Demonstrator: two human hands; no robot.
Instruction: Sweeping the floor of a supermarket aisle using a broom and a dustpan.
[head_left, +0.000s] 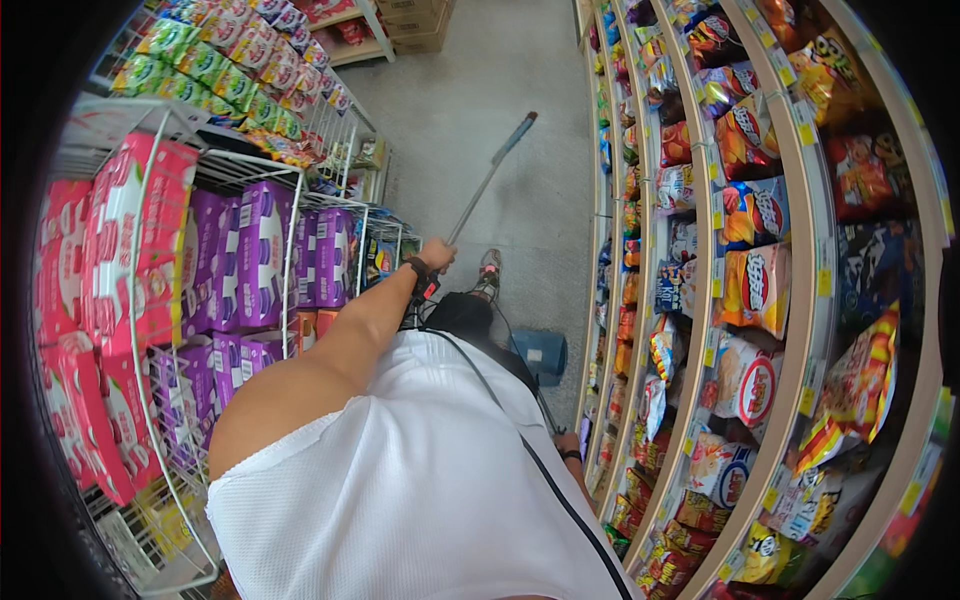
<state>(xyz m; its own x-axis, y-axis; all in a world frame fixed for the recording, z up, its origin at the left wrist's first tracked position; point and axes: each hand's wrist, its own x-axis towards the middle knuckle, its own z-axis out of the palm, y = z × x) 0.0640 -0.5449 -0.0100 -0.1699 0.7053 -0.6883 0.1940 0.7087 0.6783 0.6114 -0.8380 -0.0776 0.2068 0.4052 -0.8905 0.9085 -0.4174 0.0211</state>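
Observation:
My left hand (437, 256) is closed around the grey pole of a long-handled broom (480, 187). The pole slants away from me over the floor, towards a narrow blue-grey head (514, 139) with a reddish-brown tip. Low on my right side, my right hand (568, 443) grips the thin handle (550, 412) of a blue plastic dustpan (541, 358). The dustpan is near the floor beside my right leg, close to the snack shelves. My torso hides part of my right arm.
Shelves of bagged snacks (754, 289) line the right side. On the left, a white wire rack (292, 262) holds pink cartons (142, 225) and purple cartons (266, 255). Hanging snack packets (217, 71) and cardboard boxes (416, 26) are farther ahead. Grey floor (480, 75) runs between.

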